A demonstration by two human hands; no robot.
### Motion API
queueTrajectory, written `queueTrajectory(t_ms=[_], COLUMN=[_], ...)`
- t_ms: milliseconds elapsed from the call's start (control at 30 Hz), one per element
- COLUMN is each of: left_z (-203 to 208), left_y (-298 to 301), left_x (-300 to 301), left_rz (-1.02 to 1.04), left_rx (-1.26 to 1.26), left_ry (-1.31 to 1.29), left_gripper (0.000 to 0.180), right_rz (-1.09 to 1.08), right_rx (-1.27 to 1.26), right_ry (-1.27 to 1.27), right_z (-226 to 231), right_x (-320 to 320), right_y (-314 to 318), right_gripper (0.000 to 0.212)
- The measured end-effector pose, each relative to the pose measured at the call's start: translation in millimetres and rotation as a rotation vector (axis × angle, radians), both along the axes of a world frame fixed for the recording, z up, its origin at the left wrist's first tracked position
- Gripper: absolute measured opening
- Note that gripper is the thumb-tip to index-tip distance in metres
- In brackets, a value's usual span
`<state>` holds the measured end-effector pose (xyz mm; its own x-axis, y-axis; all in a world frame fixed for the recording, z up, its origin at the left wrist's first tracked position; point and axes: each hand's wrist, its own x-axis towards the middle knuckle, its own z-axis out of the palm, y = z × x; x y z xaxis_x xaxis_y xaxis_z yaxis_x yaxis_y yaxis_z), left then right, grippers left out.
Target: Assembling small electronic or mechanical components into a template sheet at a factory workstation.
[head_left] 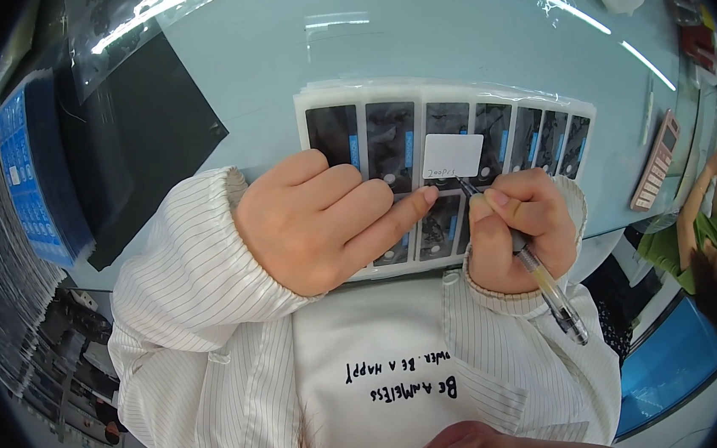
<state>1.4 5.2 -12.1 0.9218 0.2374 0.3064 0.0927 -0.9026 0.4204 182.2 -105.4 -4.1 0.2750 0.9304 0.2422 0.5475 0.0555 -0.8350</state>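
While the right hand [519,231] grips a clear pen [521,252], its tip touches a small white label [453,155] stuck on a stack of clear bags [486,127] holding dark parts. Beside it, the left hand [324,223] is loosely curled, holding nothing, with its forefinger pressing on the stack. Both hands hide the stack's near rows. Lying on the pale desk [275,52], the bags' contents are hard to make out. A calculator [656,162] lies well apart at right.
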Motion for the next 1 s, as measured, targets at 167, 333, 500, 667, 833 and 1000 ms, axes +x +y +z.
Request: queueTrajectory(t_ms=[167,333,500,667,833,1000], left_z=[-2.2,-2.6,-1.7,-1.4,-5.4,-8.3], left_y=[-0.9,-2.4,-3.0,-1.3,-4.0,-4.5], left_x=[-0.7,0.3,1.6,2.3,3.0,2.9], left_rz=[0.012,0.044,0.073,0.066,0.113,0.121], left_rx=[0.005,0.0,-0.04,-0.066,-0.043,-0.067], left_ry=[-0.018,-0.048,-0.057,-0.049,-0.095,-0.097], left_gripper=[0.031,0.024,0.018,0.014,0.03,0.03], right_rz=[-0.02,0.02,0.057,0.083,0.092,0.081], right_rx=[0.015,-0.063,-0.024,-0.015,-0.025,-0.027], right_ry=[0.062,0.237,0.145,0.059,0.051,0.036], right_z=[7.3,4.5,-1.6,-2.0,2.3,1.0], right_x=[3.3,0.4,-0.3,1.7,0.0,-3.4], right_y=[11.5,28.4,25.8,27.6,31.2,33.0], right_gripper=[0.014,0.011,0.013,0.014,0.015,0.015])
